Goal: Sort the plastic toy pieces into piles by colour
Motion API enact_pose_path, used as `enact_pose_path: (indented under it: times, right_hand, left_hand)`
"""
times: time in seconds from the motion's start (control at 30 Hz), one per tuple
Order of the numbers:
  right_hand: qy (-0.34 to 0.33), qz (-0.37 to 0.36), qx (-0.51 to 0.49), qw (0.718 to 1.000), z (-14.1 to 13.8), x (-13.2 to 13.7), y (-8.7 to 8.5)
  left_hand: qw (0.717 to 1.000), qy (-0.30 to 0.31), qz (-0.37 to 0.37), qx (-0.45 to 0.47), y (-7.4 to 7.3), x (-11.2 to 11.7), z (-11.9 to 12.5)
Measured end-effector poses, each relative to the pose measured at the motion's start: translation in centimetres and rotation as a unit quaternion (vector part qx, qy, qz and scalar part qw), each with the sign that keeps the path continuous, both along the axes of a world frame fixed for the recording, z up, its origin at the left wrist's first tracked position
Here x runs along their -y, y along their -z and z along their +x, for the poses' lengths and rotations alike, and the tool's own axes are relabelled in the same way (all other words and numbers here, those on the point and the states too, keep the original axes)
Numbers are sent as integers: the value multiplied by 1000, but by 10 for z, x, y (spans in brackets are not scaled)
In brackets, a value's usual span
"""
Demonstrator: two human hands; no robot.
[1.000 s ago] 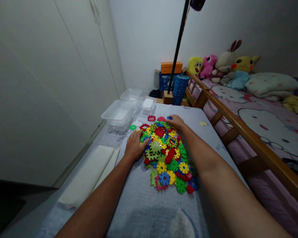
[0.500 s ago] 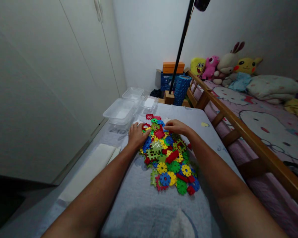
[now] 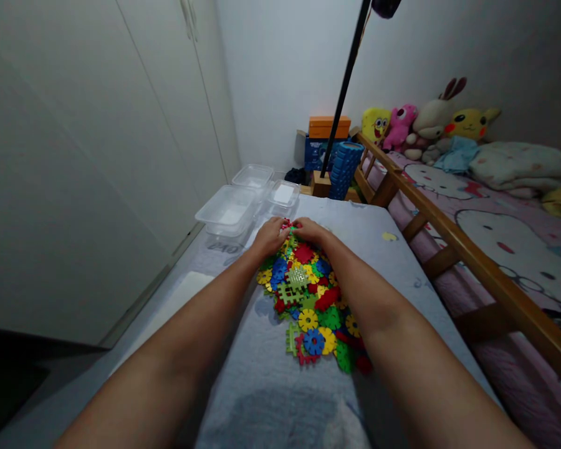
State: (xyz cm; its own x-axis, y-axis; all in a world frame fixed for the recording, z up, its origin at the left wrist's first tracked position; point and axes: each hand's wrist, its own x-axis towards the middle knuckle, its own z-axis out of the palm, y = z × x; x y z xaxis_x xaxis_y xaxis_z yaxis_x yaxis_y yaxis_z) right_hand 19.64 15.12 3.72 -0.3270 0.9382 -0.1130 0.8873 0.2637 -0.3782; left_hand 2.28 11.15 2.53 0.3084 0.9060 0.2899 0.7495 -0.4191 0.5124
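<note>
A heap of plastic building pieces (image 3: 303, 284), made up of notched discs and toothed squares in red, yellow, green and blue, lies on a grey-blue cloth. My left hand (image 3: 272, 234) rests against the far left side of the heap, its fingers loosely bent around the edge. Across from it, my right hand (image 3: 311, 231) curves over the far right side with its fingertips among the pieces. Both hands are open and close together, with a few red and green pieces between them. My right forearm covers part of the heap's right side.
Clear plastic boxes (image 3: 227, 209) stand at the far left of the cloth. A white folded sheet (image 3: 187, 293) lies left of my left arm. A wooden bed rail (image 3: 430, 234) runs along the right, and a black pole (image 3: 343, 93) rises beyond the far edge.
Both hands have moved away from me to the far end of the heap and come closer together. My right forearm has swung left over the heap's right side.
</note>
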Motion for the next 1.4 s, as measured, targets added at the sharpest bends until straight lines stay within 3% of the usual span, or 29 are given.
enact_pose_path:
  times: [0.17,0.3,0.47,0.6,0.67,0.77,0.83,0.9,1.03,1.2,1.3,1.4]
  right_hand:
    - [-63,-15,-37,997,4,11,-4]
    - [-69,-35,-112,991,12,28,-10]
    - [-79,-27,-276,958,25,65,-17]
    - [-66,-24,-338,938,47,106,-30]
    - [-30,-6,-351,936,65,125,-33]
    - [77,68,-322,941,100,144,-25]
    - [169,122,-280,937,120,152,-12]
    - [228,128,-228,938,133,155,3]
    - [268,89,-131,950,127,151,24]
    - [208,70,-128,967,97,132,22]
    - [124,38,-181,975,80,127,14]
    - [62,17,-253,965,65,132,7]
  left_hand:
    - [995,8,-74,-60,-10,-25,12]
    - [989,43,-120,-77,-16,-16,14]
    - [984,100,-132,-63,-29,19,12]
    - [983,141,-116,-13,-46,57,15]
    - [983,155,-94,7,-53,77,15]
    - [984,169,-47,37,-58,107,10]
    - [982,182,-29,40,-54,123,1]
    - [990,140,-13,24,-45,135,-10]
    - [999,31,-18,-36,-19,144,-29]
    - [992,-91,-64,-67,3,135,-27]
    - [991,-79,-97,-53,6,128,-18]
    - [994,-47,-97,-28,7,125,-10]
